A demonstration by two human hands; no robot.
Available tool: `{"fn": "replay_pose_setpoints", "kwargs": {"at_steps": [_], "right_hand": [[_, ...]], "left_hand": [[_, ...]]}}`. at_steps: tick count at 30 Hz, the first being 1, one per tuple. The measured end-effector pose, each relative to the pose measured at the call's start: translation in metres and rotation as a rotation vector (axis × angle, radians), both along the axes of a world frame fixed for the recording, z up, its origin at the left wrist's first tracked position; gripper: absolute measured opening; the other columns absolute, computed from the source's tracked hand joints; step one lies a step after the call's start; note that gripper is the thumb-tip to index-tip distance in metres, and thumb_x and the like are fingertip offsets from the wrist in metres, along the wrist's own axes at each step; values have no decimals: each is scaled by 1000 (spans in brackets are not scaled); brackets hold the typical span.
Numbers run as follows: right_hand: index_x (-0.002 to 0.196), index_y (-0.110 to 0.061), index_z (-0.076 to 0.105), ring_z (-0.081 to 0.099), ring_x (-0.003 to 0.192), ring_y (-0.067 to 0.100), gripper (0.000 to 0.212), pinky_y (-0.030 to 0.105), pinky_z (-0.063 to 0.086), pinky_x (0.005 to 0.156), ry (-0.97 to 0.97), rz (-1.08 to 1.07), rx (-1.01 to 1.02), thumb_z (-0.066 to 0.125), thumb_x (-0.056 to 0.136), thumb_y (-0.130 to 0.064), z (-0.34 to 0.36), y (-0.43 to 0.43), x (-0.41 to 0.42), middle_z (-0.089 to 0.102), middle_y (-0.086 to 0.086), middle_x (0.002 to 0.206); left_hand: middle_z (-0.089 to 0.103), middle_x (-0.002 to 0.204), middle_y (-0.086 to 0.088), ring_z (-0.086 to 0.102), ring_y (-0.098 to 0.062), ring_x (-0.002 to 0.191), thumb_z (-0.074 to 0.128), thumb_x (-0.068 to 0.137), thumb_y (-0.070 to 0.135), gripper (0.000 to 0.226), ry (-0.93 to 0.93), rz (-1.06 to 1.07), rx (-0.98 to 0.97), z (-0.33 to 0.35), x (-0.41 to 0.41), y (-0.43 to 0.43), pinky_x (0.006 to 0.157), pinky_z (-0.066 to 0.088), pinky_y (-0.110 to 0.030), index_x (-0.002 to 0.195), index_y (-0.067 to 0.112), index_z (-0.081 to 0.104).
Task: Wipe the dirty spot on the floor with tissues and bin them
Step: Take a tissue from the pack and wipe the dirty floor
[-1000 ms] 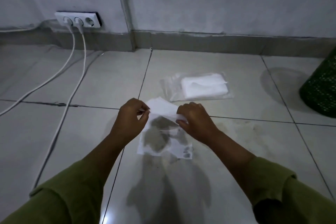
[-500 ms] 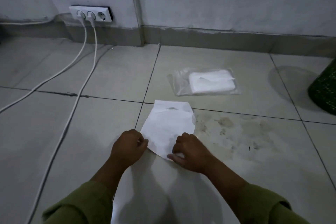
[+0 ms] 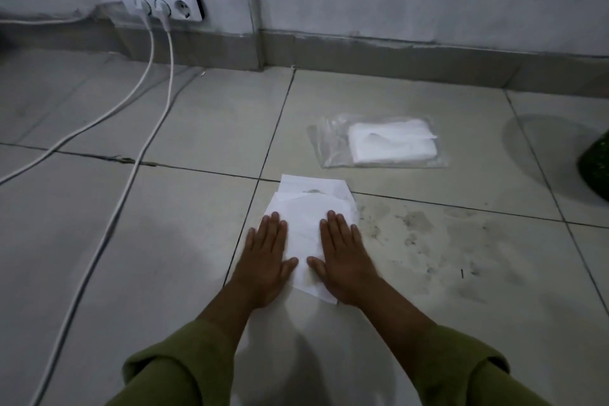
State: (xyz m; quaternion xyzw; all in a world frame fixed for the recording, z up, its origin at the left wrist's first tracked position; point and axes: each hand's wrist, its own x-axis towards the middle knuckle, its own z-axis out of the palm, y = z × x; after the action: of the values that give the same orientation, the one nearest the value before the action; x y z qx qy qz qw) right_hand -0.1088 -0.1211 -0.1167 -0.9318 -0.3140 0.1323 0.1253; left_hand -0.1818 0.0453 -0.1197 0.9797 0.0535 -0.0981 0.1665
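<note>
A white tissue [image 3: 308, 217] lies folded flat on the tiled floor, with a faint grey stain showing near its far edge. My left hand [image 3: 267, 257] rests palm down on its left side, fingers straight. My right hand [image 3: 342, 260] presses flat on its right side in the same way. Neither hand grips anything. The dirty spot [image 3: 438, 247] is a wide patch of grey smudges and specks on the tile just right of the tissue. A clear plastic pack of white tissues [image 3: 392, 143] lies beyond it. A dark green bin [image 3: 596, 168] shows at the right edge.
A white socket strip [image 3: 161, 5] sits at the wall base on the far left. Two white cables [image 3: 131, 128] run from it across the floor toward the lower left. Grey skirting lines the wall. My green sleeves fill the bottom of the view.
The tissue was held up between pinched fingers, then laid on the floor. Both hands have since opened and flattened on top of it.
</note>
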Motion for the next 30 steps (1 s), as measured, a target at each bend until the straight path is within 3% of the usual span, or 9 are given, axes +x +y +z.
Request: {"fn": "replay_pose_setpoints", "kwargs": {"at_steps": [3,7,10,12,15,18,20,27,30], "right_hand": [[145,0,4,-1,144,30,90,41,1,117,-10,45,54,-14,82,-62,6,4,1,0,17,155],[140,3,27,28,138,36,80,43,6,119,-13,90,9,-3,93,-54,2,7,-1,28,23,149],[144,1,11,6,143,32,90,38,-8,119,-41,149,45,-13,84,-61,0,8,2,1,17,153],[143,3,16,11,142,34,87,46,9,115,-60,131,80,-10,88,-58,1,9,7,10,21,153],[141,4,24,25,139,37,79,56,28,110,-10,102,50,-5,93,-52,-5,8,5,25,23,150],[144,2,13,10,143,35,93,49,12,118,-34,131,81,-18,82,-60,-8,8,6,12,21,154],[144,2,10,3,144,33,95,39,-3,120,-33,100,104,-19,80,-62,-3,9,10,7,20,155],[137,7,33,31,136,38,77,45,13,117,-106,44,47,0,95,-48,-4,7,10,34,27,146],[140,5,26,25,139,36,66,35,2,117,-116,24,83,17,95,-42,-6,7,11,27,24,149]], "left_hand": [[-32,148,-3,-29,-16,138,-19,71,71,88,-85,29,-15,2,4,-1,113,-21,-30,139,15,-23],[-29,147,-3,-24,-18,141,-28,65,72,93,-32,-52,2,-1,6,-2,118,-13,-36,138,14,-22],[-26,149,-4,-21,-18,142,-15,74,71,86,-69,-32,-16,0,7,-3,115,-16,-30,140,14,-19],[-24,150,-2,-21,-15,142,-4,82,63,78,-107,-7,-35,-1,8,-4,116,-15,-30,141,15,-16],[-21,150,-2,-18,-17,143,-21,73,70,88,-91,-40,-21,-5,8,-5,115,-16,-30,140,13,-15],[-19,152,-3,-19,-15,141,-26,68,70,95,-77,-28,-5,-4,10,-2,114,-18,-25,142,12,-12],[-14,153,-4,-16,-14,141,-12,78,69,88,-137,38,-38,-1,12,-1,114,-16,-24,143,11,-7],[-17,154,-8,-20,-16,140,-4,77,57,83,-66,38,-8,-3,13,-1,114,-14,-31,144,8,-9],[-18,151,-4,-17,-17,142,-6,80,64,81,-120,20,-16,-6,13,-1,118,-10,-34,142,10,-11]]}}
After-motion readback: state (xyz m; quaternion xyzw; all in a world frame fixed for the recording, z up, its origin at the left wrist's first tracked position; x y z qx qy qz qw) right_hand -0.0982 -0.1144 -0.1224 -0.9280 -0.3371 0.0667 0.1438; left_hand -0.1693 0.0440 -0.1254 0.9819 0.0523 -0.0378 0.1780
